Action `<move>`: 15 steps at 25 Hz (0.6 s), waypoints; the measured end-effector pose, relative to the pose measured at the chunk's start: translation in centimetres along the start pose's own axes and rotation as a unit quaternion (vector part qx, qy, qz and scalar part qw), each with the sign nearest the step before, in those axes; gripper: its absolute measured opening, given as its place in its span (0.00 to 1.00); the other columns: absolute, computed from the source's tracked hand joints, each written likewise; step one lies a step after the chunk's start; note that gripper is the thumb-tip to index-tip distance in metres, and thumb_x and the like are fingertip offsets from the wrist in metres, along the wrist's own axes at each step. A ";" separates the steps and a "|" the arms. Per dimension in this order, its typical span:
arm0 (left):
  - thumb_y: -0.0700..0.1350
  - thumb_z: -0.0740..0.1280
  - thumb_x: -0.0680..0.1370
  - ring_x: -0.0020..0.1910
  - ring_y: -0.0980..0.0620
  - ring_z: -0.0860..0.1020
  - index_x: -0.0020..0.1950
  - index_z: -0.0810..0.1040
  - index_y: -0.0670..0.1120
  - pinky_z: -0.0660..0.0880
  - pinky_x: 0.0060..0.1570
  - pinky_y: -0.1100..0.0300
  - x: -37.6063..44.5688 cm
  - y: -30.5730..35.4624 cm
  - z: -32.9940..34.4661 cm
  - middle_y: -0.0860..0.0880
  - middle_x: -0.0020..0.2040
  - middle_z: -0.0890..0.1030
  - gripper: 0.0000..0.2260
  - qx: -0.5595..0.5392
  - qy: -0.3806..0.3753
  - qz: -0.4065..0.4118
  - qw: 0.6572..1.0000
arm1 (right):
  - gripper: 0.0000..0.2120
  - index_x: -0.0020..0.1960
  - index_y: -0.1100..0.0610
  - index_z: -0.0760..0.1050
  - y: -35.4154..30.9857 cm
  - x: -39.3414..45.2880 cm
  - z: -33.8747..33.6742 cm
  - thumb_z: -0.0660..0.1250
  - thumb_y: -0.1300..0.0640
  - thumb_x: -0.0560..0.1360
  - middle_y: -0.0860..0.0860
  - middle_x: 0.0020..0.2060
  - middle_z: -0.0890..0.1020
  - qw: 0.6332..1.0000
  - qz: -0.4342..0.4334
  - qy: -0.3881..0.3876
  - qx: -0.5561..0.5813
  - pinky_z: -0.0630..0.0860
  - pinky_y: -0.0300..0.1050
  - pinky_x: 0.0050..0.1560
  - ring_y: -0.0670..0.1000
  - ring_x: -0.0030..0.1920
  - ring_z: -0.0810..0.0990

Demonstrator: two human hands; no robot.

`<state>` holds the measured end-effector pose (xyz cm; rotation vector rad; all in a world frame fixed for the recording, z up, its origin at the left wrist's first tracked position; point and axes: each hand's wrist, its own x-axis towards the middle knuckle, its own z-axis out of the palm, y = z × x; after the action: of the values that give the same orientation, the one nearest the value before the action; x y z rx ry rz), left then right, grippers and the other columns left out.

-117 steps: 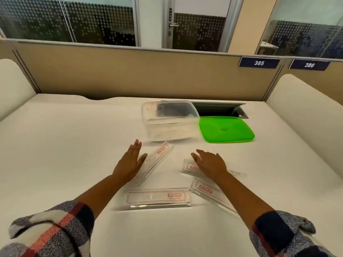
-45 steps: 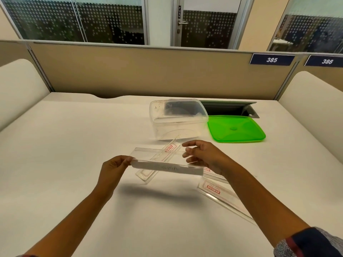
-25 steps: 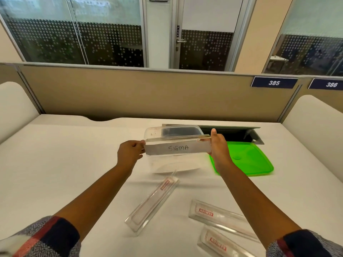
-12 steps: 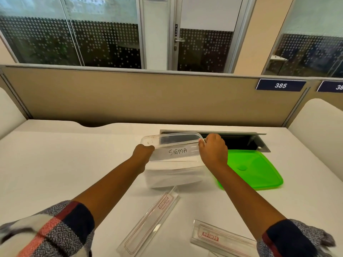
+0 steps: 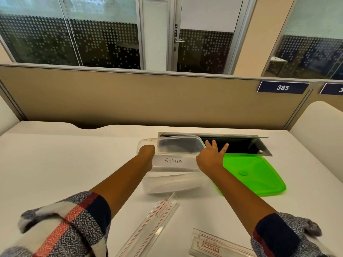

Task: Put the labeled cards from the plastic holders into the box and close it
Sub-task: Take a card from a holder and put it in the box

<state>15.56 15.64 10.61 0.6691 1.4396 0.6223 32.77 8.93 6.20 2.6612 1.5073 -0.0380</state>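
A clear plastic box stands open on the white desk. Inside it, seen through the front wall, lies a clear holder with a card lettered SIGMA. My left hand reaches into the box's left end with its fingers curled at the holder's left end. My right hand is at the box's right rim, fingers spread and off the holder. The green lid lies flat to the right of the box. Two more holders rest nearer me: a long one set diagonally, and another with a red label at the bottom edge.
A dark cable-tray opening with its flap raised sits just behind the box and lid. A beige partition closes the back of the desk, and padded side panels stand left and right.
The SIGMA holder has gone down from the box's rim into the box. My right hand has let go of it and spread its fingers; my left hand stays at its left end.
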 end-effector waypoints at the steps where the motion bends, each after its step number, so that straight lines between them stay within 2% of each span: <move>1: 0.39 0.57 0.79 0.34 0.47 0.67 0.51 0.64 0.46 0.72 0.55 0.55 0.1 0.0 0.1 0.44 0.35 0.66 0.04 -0.001 0.006 -0.005 1.000 | 0.19 0.67 0.55 0.70 -0.3 0.3 -0.1 0.55 0.56 0.77 0.54 0.76 0.55 1.000 0.001 -0.013 -0.019 0.38 0.72 0.69 0.58 0.76 0.46; 3: 0.40 0.59 0.78 0.33 0.47 0.67 0.51 0.63 0.46 0.72 0.56 0.54 0.3 -0.1 0.2 0.44 0.35 0.67 0.05 -0.007 0.013 -0.020 1.000 | 0.21 0.70 0.55 0.66 -0.8 0.7 -0.1 0.55 0.57 0.77 0.56 0.76 0.54 0.999 0.006 -0.023 -0.047 0.38 0.72 0.69 0.60 0.76 0.45; 5: 0.39 0.59 0.78 0.38 0.45 0.68 0.55 0.65 0.46 0.71 0.59 0.51 0.6 -0.5 0.2 0.43 0.38 0.68 0.07 -0.015 0.019 -0.030 0.999 | 0.20 0.69 0.55 0.67 -1.0 0.9 0.2 0.56 0.57 0.77 0.57 0.76 0.56 0.997 0.003 -0.008 -0.075 0.39 0.73 0.69 0.60 0.76 0.47; 6: 0.39 0.59 0.78 0.41 0.45 0.68 0.58 0.66 0.45 0.70 0.62 0.51 0.7 -0.8 0.2 0.43 0.41 0.68 0.09 -0.021 0.020 -0.033 0.999 | 0.19 0.68 0.55 0.68 -1.0 0.9 0.4 0.57 0.58 0.77 0.58 0.75 0.59 0.996 0.001 0.005 -0.085 0.40 0.73 0.69 0.61 0.76 0.50; 9: 0.39 0.59 0.78 0.36 0.46 0.67 0.64 0.66 0.43 0.67 0.65 0.51 1.1 -1.2 0.3 0.44 0.39 0.68 0.14 -0.020 0.020 -0.027 0.999 | 0.16 0.63 0.56 0.72 -0.8 1.2 0.3 0.60 0.59 0.76 0.58 0.64 0.71 0.995 -0.004 0.030 -0.091 0.44 0.71 0.71 0.60 0.67 0.67; 11: 0.39 0.60 0.78 0.43 0.45 0.68 0.65 0.65 0.43 0.66 0.66 0.52 1.2 -1.2 0.5 0.43 0.44 0.69 0.15 -0.029 0.018 -0.031 0.999 | 0.15 0.62 0.57 0.72 -0.7 1.5 -0.1 0.62 0.60 0.75 0.57 0.60 0.74 0.997 -0.007 0.017 -0.081 0.49 0.68 0.72 0.59 0.61 0.74; 13: 0.40 0.61 0.78 0.48 0.45 0.67 0.65 0.65 0.43 0.67 0.65 0.51 1.0 -1.1 0.6 0.43 0.47 0.69 0.16 -0.047 0.011 -0.039 0.998 | 0.17 0.63 0.57 0.71 -0.9 1.8 -0.3 0.65 0.57 0.75 0.57 0.60 0.74 0.998 -0.011 0.003 -0.067 0.54 0.64 0.72 0.58 0.60 0.75; 15: 0.41 0.61 0.78 0.46 0.45 0.68 0.64 0.66 0.45 0.70 0.62 0.52 0.7 -1.0 1.0 0.43 0.45 0.69 0.15 -0.060 0.006 -0.039 0.997 | 0.18 0.63 0.58 0.71 -0.8 1.9 -0.2 0.66 0.55 0.74 0.58 0.61 0.74 0.999 -0.012 0.003 -0.052 0.58 0.62 0.72 0.59 0.62 0.74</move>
<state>16.53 15.48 9.40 0.5131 1.4213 0.6468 33.06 10.95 6.24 2.5646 1.5001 0.0457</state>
